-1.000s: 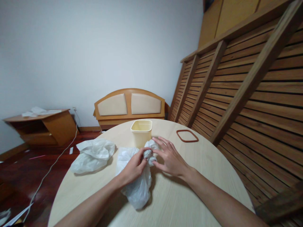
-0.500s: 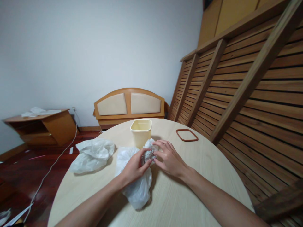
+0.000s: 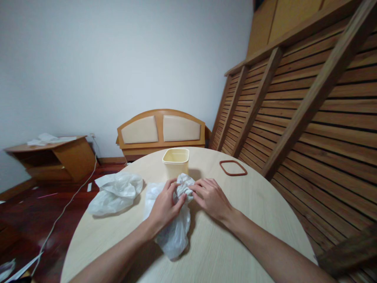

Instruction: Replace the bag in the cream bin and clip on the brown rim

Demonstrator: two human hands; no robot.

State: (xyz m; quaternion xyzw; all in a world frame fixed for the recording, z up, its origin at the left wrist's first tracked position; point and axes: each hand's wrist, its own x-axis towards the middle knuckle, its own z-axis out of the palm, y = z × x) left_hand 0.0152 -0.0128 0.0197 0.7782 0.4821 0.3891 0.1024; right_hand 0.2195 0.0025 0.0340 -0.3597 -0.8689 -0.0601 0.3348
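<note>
A thin white plastic bag lies crumpled near the middle of the table, its gathered top raised between my hands. My left hand is closed on the left side of this bunched part, thumb and fingers around it. From the right, my right hand pinches the same bunch with its fingertips. Just behind the hands stands a pale yellow square bin, upright, its lower part hidden by the bag and fingers.
Another crumpled white plastic bag rests at the left of the round table. A brown rounded-square ring lies flat at the right. Beyond are a headboard, a low cabinet and a leaning slatted wooden panel.
The fingers have shifted on the bunched bag top, and more of its white crumpled surface shows between my hands. The bin, the ring and the other bag stay put.
</note>
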